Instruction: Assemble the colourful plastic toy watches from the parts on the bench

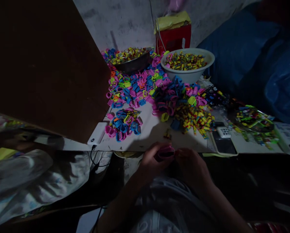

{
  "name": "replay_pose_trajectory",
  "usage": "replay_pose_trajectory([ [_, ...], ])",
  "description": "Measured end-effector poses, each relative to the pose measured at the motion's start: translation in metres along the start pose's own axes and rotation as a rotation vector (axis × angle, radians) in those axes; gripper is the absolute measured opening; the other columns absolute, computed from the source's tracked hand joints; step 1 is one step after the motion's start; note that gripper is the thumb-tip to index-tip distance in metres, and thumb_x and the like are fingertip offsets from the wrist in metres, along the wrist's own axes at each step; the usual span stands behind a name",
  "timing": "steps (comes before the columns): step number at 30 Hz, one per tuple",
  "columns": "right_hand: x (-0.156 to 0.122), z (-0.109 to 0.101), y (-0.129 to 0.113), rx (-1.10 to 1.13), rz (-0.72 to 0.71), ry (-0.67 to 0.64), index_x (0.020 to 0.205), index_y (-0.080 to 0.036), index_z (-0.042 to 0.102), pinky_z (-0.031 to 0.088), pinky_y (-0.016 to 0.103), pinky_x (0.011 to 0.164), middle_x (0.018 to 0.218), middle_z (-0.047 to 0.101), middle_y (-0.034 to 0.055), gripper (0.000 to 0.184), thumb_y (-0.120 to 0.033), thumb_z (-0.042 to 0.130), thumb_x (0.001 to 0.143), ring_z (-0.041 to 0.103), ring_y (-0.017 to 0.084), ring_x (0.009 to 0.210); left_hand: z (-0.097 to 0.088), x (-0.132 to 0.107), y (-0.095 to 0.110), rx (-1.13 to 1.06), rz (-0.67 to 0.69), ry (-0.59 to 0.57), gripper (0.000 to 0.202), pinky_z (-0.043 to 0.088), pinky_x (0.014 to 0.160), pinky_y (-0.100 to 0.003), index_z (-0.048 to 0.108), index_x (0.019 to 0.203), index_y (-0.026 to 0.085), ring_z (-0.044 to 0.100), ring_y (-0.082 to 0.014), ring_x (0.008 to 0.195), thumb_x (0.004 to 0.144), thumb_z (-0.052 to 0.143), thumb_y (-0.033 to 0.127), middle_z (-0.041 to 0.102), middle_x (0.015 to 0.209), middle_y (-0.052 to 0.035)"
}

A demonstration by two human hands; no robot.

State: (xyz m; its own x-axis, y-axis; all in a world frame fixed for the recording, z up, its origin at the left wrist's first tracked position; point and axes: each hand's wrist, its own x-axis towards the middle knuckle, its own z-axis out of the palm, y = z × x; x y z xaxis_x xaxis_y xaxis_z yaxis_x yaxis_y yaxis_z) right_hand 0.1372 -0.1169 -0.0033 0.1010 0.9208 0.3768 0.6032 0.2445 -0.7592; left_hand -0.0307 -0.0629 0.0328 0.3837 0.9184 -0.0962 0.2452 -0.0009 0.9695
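Note:
At the table's front edge my left hand [149,160] is closed around a pink plastic piece [168,149] with a dark hollow. My right hand [193,163] is beside it, fingers pinched close to the piece's right side; whether they hold something small is too dark to make out. Just beyond the hands lie a few tiny yellowish parts [167,134]. Ahead and to the right is a heap of small yellow and red parts [195,119]. A smaller pile of blue and pink plastic pieces [122,124] sits to the left.
Behind spread many coloured plastic pieces [137,85], a metal bowl [132,65] and a white basin [187,76], both filled with small parts. A phone [224,144] lies right, a white power bank [98,133] left. A large brown board [50,71] blocks the left; another person's sleeve [42,174] shows below.

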Motion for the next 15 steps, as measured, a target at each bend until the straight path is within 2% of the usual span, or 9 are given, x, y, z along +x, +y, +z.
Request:
replay_pose_trajectory([
  [4,0.004,-0.003,-0.002,-0.096,-0.127,-0.091,0.093,-0.022,0.051,0.047,0.03,0.071,0.092,0.065,0.0066,0.008,-0.019,0.043,0.094,0.06,0.019,0.082,-0.002,0.001,-0.004,0.057,0.026,0.021,0.043,0.048,0.093,-0.032,0.068,0.111,0.025,0.062,-0.0231,0.101,0.071,0.077,0.035,0.067,0.109,-0.0061],
  [7,0.008,-0.006,-0.002,-0.194,-0.189,-0.186,0.092,-0.02,0.05,0.044,0.031,0.072,0.088,0.062,0.0064,0.004,-0.019,0.046,0.092,0.058,0.02,0.08,-0.001,0.0,-0.012,-0.02,-0.069,-0.005,0.049,0.048,0.09,-0.032,0.067,0.115,0.024,0.063,-0.0237,0.1,0.07,0.076,0.041,0.067,0.112,-0.0068],
  [11,0.009,-0.007,0.001,-0.352,-0.216,-0.28,0.084,-0.02,0.049,0.036,0.028,0.06,0.075,0.061,0.0029,0.007,-0.016,0.046,0.088,0.058,0.019,0.068,-0.001,0.001,-0.018,-0.194,-0.181,-0.171,0.057,0.048,0.087,-0.032,0.063,0.123,0.02,0.063,-0.0251,0.101,0.073,0.074,0.044,0.069,0.113,-0.0084],
  [15,0.007,-0.004,0.003,-0.425,-0.233,-0.34,0.081,-0.02,0.05,0.03,0.028,0.057,0.071,0.061,0.0015,0.009,-0.014,0.046,0.086,0.057,0.016,0.062,-0.002,0.003,-0.021,-0.223,-0.151,-0.329,0.053,0.046,0.093,-0.033,0.064,0.122,0.017,0.06,-0.0268,0.108,0.077,0.071,0.043,0.07,0.111,-0.0075],
])
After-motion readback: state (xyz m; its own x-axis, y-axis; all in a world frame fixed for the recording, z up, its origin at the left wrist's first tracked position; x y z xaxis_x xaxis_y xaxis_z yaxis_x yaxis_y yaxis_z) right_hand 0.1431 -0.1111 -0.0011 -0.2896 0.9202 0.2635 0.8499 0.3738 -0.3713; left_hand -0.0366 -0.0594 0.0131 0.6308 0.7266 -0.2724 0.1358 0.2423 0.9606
